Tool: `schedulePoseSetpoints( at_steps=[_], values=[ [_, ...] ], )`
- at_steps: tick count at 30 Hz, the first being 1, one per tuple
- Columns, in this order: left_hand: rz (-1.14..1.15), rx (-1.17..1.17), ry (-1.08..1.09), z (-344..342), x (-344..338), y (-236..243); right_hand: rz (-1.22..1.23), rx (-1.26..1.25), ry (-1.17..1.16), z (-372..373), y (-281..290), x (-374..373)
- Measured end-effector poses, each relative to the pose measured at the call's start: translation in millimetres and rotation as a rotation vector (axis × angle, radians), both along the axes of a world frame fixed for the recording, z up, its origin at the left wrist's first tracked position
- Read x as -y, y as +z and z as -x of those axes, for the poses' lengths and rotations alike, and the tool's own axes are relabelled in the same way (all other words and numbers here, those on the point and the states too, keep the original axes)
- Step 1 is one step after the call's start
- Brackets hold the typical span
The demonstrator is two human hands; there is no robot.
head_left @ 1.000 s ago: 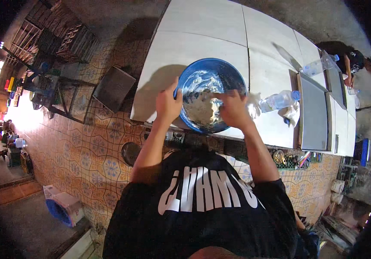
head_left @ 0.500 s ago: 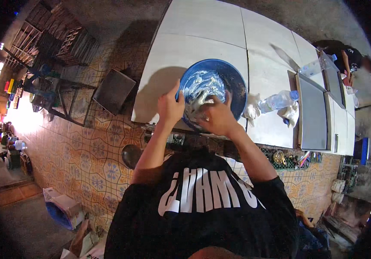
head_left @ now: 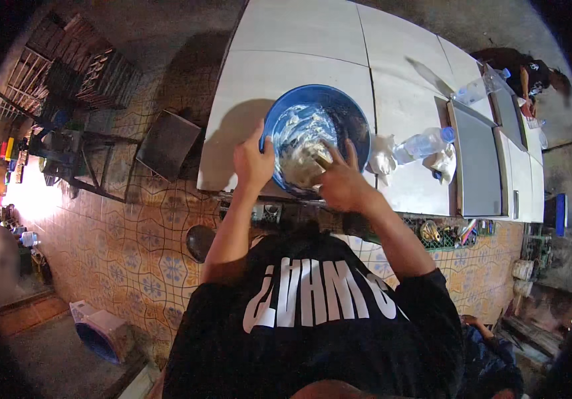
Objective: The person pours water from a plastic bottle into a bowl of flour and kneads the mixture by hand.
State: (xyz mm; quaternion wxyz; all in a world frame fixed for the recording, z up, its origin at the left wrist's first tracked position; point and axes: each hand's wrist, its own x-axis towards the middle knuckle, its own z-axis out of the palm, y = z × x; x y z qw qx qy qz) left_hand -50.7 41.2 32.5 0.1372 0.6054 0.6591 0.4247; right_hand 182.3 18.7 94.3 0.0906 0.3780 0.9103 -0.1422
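Gripping the left rim of the blue bowl (head_left: 358, 126), the left hand (head_left: 254, 165) has its thumb at the edge and fingers along the outside wall. Right hand (head_left: 347, 187) is over the near-right part of the bowl, fingers spread and partly bent, reaching down to the pale wet mix (head_left: 299, 163). Blur and mix obscure the tips, so cannot tell whether they pinch anything.

Bowl sits on the white tabletop (head_left: 279, 63), close to its near edge, straight ahead of the torso and just past both wrists. Round from above, so no long axis to note; opening faces up. Mix lies mostly along the left and near side, smears running up toward the far-left wall; far-right wall is mostly bare blue. Right hand is the nearer one to the mix, coming in from the right and pointing forward-left; left hand is on the rim only, across from it.

Right of bowl: crumpled plastic bag (head_left: 383, 159) just beside it, then clear bottle (head_left: 419, 146) on its side, blue cap end to the right; second crumpled bag (head_left: 443, 163) near that. Farther right, grey framed panel (head_left: 477, 159). Another person (head_left: 537, 76) at upper right, well apart.
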Motion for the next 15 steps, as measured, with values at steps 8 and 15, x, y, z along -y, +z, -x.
schedulePoseSetpoints(
  at_steps=[8,15],
  values=[
    [0.057,-0.01,0.011,8,0,-15,-0.014,-0.132,-0.352,-35,-9,3],
    [0.12,0.022,0.069,2,-3,-13,-0.096,0.018,-0.183,-30,-24,20]
  ],
)
